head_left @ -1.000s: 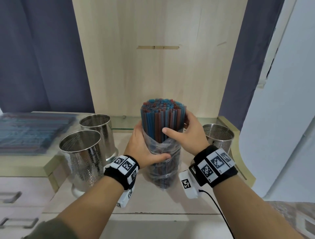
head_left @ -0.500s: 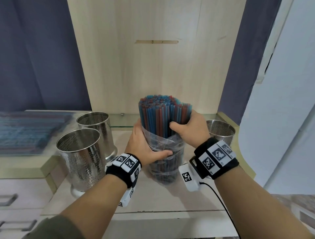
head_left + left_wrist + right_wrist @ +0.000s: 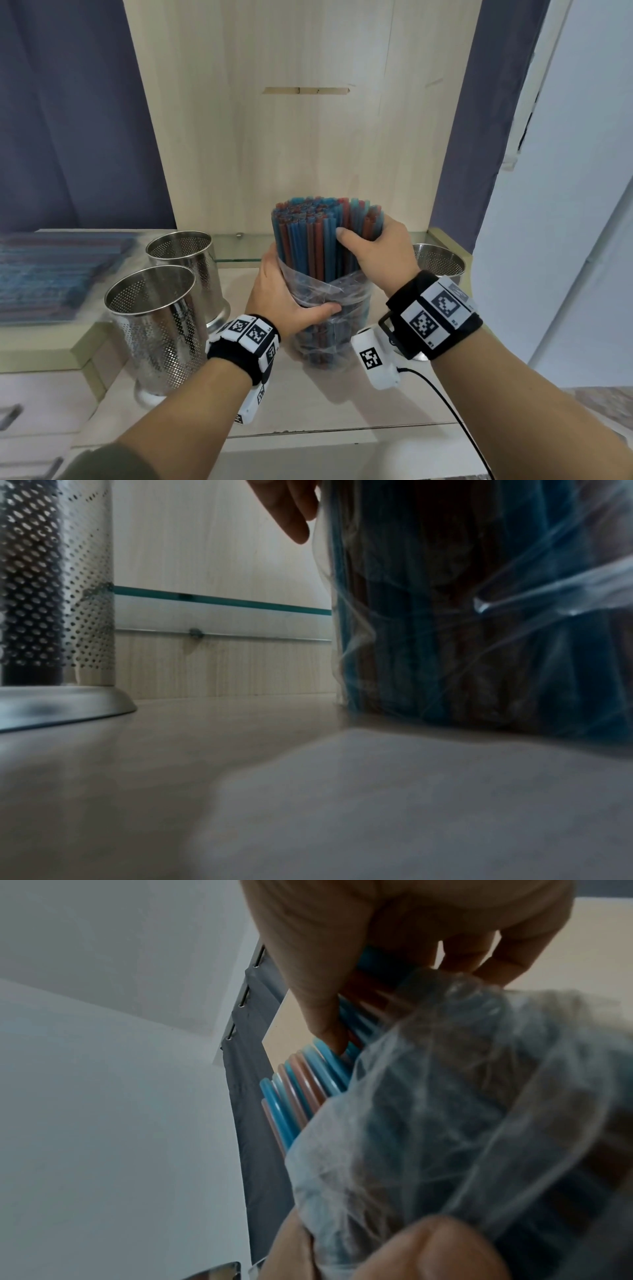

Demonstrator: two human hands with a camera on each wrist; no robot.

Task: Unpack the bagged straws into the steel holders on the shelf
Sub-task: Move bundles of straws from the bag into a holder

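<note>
A thick bundle of blue and red straws [image 3: 320, 236] stands upright on the wooden shelf [image 3: 342, 404], its lower half inside a clear plastic bag [image 3: 329, 308]. My left hand [image 3: 284, 294] grips the bag around its middle, thumb across the front. My right hand [image 3: 373, 250] is curled round the bare upper part of the straws, thumb in front. In the right wrist view, fingers [image 3: 325, 982] wrap the straws [image 3: 301, 1091] above the crumpled bag [image 3: 462, 1123]. The left wrist view shows the bag's base [image 3: 479, 656] resting on the shelf.
Two perforated steel holders stand left of the bundle, one near [image 3: 154, 325] and one farther back [image 3: 185, 263]. A third holder [image 3: 440, 262] sits behind my right wrist. More bagged straws [image 3: 51, 270] lie flat on the left counter. A wood panel [image 3: 301, 120] backs the shelf.
The bag has slid lower, so more of the straws stand bare. My right hand moved from the bag's edge up onto the bare straws.
</note>
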